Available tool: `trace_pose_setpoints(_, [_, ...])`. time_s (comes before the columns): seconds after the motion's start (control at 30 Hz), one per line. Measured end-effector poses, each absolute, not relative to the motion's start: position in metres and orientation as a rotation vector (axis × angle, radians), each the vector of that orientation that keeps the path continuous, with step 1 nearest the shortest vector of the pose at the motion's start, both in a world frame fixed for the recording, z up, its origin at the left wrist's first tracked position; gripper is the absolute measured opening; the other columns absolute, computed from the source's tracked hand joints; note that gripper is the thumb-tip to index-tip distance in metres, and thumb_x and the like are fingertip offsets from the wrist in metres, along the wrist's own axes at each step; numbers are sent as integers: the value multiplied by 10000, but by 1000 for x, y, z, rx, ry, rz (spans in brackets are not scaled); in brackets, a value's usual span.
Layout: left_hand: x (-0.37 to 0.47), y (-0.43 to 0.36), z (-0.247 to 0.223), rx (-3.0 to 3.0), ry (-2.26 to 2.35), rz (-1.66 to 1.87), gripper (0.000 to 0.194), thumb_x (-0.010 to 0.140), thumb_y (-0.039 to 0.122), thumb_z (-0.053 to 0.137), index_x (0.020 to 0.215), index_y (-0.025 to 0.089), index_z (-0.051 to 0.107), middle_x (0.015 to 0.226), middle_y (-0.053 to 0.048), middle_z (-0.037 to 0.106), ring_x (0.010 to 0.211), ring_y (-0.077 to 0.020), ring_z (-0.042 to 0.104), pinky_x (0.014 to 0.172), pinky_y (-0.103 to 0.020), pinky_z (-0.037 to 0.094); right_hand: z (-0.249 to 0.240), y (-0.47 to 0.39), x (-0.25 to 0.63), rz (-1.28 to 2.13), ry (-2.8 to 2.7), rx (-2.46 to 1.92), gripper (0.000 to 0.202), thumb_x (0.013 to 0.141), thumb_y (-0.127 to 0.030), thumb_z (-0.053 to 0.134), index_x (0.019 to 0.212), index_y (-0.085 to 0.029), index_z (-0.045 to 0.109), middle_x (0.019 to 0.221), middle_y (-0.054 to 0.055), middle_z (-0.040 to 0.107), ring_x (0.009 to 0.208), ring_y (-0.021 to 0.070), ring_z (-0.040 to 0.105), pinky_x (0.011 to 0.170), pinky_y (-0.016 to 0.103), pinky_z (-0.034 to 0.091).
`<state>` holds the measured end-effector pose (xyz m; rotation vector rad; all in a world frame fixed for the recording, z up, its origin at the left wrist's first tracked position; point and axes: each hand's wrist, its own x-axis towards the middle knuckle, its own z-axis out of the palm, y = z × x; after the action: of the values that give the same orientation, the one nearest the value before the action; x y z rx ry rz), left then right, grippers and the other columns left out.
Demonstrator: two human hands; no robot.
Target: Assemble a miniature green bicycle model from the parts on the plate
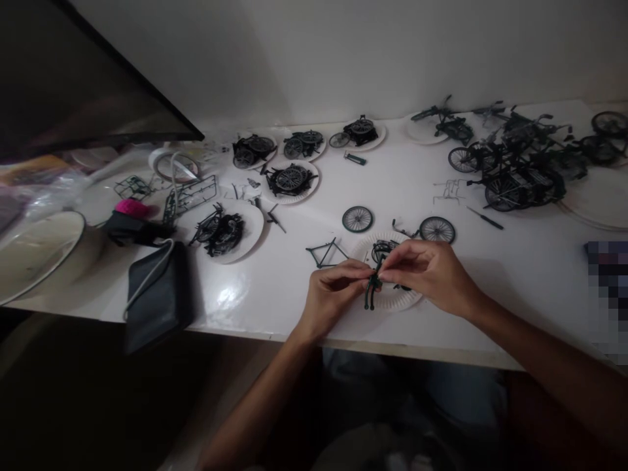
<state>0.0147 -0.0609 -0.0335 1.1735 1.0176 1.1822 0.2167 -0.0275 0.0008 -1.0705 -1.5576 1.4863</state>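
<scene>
Between my two hands is a small dark green bicycle fork [369, 296], its two prongs pointing down toward me. My left hand [336, 291] pinches it from the left side. The fingertips of my right hand [426, 271] close on its upper end. Beneath them lies a white paper plate [400, 301] with small dark parts on it, partly covered by my hands. A model bicycle frame [326, 252] rests left of the plate. One spoked wheel [358, 219] lies behind the plate, and another wheel [437, 230] is just beyond my right hand.
Several plates of dark bicycle parts, one a white plate [252, 242], stand left and back. Assembled model bicycles [524, 163] crowd the right rear near a small screwdriver [485, 218]. A black case [159, 294] overhangs the front edge beside an enamel basin [44, 255].
</scene>
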Motion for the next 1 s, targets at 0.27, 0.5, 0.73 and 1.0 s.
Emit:
trace_pose_setpoints(0.27, [18, -60, -34, 1092, 1042, 1124, 59, 796, 215, 793, 835, 171, 801, 902, -73, 751, 803, -161, 708, 744, -285, 610, -2, -27, 217, 1473, -1588, -1074, 146, 776, -297, 800, 835, -191, 719, 799, 21, 746, 745, 157, 713, 700, 269, 566])
trace_pose_setpoints(0.5, [18, -60, -32, 1050, 977, 1167, 84, 813, 221, 785, 873, 168, 761, 835, -44, 745, 746, -143, 720, 679, -226, 593, 14, -24, 222, 1102, -1960, -1015, 149, 912, -315, 662, 1023, -222, 699, 1015, 52, 743, 948, 197, 694, 837, 331, 550])
trace_pose_setpoints(0.73, [16, -61, -41, 1024, 1049, 1279, 172, 795, 285, 799, 905, 163, 748, 928, -63, 736, 783, -162, 723, 702, -261, 607, 16, 3, 297, -171, -2293, -1652, 261, 956, -171, 475, 1127, -140, 670, 1101, 168, 694, 1083, 320, 608, 931, 455, 474])
trace_pose_setpoints(1.0, [22, -66, -38, 1342, 1107, 1557, 82, 836, 195, 747, 914, 178, 763, 913, -76, 708, 879, -165, 658, 687, -251, 580, -22, 15, 342, -362, -2366, -1945, 325, 916, -91, 381, 1001, -116, 694, 948, 169, 686, 858, 278, 646, 703, 385, 474])
